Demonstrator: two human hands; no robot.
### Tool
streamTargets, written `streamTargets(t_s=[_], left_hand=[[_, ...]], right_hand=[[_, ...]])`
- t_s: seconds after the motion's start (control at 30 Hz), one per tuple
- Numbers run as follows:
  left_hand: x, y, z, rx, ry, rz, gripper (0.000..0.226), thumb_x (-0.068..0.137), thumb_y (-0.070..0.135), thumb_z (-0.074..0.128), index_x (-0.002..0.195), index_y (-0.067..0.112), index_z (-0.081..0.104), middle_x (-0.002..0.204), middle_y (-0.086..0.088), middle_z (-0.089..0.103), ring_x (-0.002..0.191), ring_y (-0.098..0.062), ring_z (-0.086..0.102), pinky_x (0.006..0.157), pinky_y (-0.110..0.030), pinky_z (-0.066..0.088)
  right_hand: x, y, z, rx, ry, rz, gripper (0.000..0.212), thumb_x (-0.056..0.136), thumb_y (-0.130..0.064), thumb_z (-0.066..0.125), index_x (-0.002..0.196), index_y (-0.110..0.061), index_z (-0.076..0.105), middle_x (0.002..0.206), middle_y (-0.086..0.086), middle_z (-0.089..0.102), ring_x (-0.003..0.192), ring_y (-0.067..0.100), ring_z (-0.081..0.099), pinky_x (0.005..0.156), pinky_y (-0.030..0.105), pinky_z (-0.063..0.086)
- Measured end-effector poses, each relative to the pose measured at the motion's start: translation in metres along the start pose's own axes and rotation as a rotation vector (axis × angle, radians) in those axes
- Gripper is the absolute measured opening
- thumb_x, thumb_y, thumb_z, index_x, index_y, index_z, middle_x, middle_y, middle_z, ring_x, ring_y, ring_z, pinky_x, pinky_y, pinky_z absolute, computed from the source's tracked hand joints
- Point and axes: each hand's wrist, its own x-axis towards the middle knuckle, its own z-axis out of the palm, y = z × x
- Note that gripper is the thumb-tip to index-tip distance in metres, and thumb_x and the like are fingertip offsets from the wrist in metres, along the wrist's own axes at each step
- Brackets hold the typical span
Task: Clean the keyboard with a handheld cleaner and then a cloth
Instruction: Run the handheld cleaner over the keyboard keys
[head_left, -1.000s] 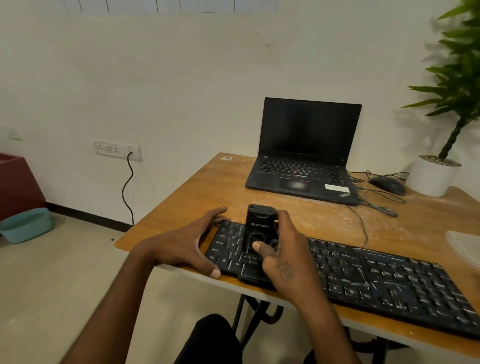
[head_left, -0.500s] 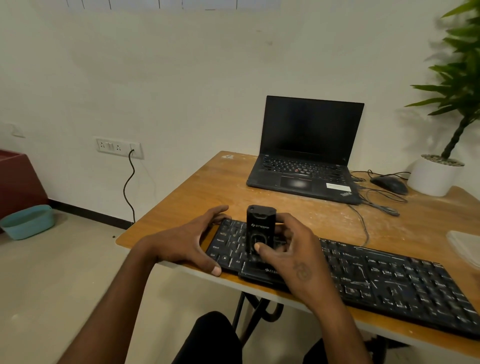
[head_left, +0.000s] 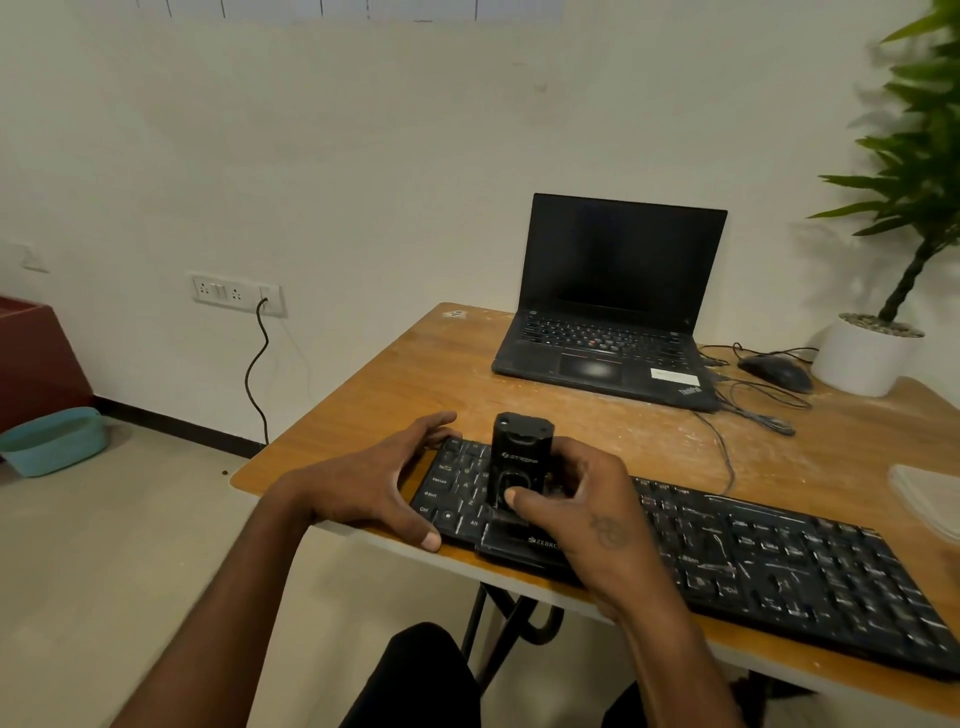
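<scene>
A long black keyboard (head_left: 753, 561) lies along the front edge of the wooden table (head_left: 415, 374). A small black handheld cleaner (head_left: 519, 452) stands upright on the keyboard's left part. My right hand (head_left: 587, 514) grips the cleaner, thumb on its front face. My left hand (head_left: 379, 483) clasps the keyboard's left end, fingers along the far edge and thumb on the near edge. A pale folded cloth (head_left: 930, 499) lies at the table's right edge, partly cut off.
An open black laptop (head_left: 613, 312) sits at the back of the table. To its right are a black mouse (head_left: 776, 371) with loose cables and a white plant pot (head_left: 867, 358). A teal basin (head_left: 52, 439) is on the floor, left.
The cleaner and my right hand have shifted slightly right along the keyboard. My left hand has kept its hold on the keyboard's end.
</scene>
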Motion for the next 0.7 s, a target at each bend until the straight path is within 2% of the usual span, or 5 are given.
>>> streamTargets(t_s=[0.27, 0.43, 0.6, 0.7], left_hand=[[0.001, -0.002, -0.001, -0.018, -0.002, 0.004, 0.130, 0.072, 0.023, 0.097, 0.161, 0.053, 0.007, 0.155, 0.030, 0.032, 0.138, 0.008, 0.041, 0.107, -0.014, 0.047], [0.001, -0.003, 0.000, -0.021, 0.000, 0.005, 0.130, 0.072, 0.022, 0.097, 0.161, 0.053, 0.007, 0.154, 0.030, 0.032, 0.136, 0.010, 0.043, 0.104, -0.014, 0.048], [0.000, -0.002, 0.000, -0.014, 0.001, 0.002, 0.131, 0.071, 0.025, 0.099, 0.159, 0.058, 0.008, 0.156, 0.025, 0.032, 0.139, 0.002, 0.044, 0.108, -0.019, 0.049], [0.000, -0.002, 0.000, -0.011, -0.001, 0.009, 0.130, 0.071, 0.024, 0.098, 0.160, 0.056, 0.008, 0.156, 0.026, 0.032, 0.139, 0.003, 0.043, 0.108, -0.019, 0.049]], right_hand=[[-0.011, -0.001, -0.034, 0.121, 0.047, 0.118, 0.035, 0.078, 0.000, 0.077, 0.107, -0.018, 0.069, 0.095, -0.006, 0.076, 0.086, 0.015, 0.074, 0.068, 0.025, 0.058], [-0.008, -0.005, -0.022, 0.132, 0.020, 0.081, 0.043, 0.077, 0.008, 0.076, 0.110, -0.018, 0.069, 0.098, -0.005, 0.077, 0.086, 0.020, 0.075, 0.075, 0.031, 0.061], [-0.002, -0.006, 0.004, 0.027, -0.023, -0.003, 0.042, 0.078, -0.001, 0.078, 0.107, -0.030, 0.069, 0.100, -0.016, 0.074, 0.090, 0.008, 0.072, 0.075, 0.028, 0.060], [-0.004, -0.002, -0.007, -0.013, 0.002, -0.006, 0.039, 0.079, -0.004, 0.078, 0.110, -0.025, 0.069, 0.097, -0.010, 0.075, 0.088, 0.003, 0.071, 0.069, 0.017, 0.056]])
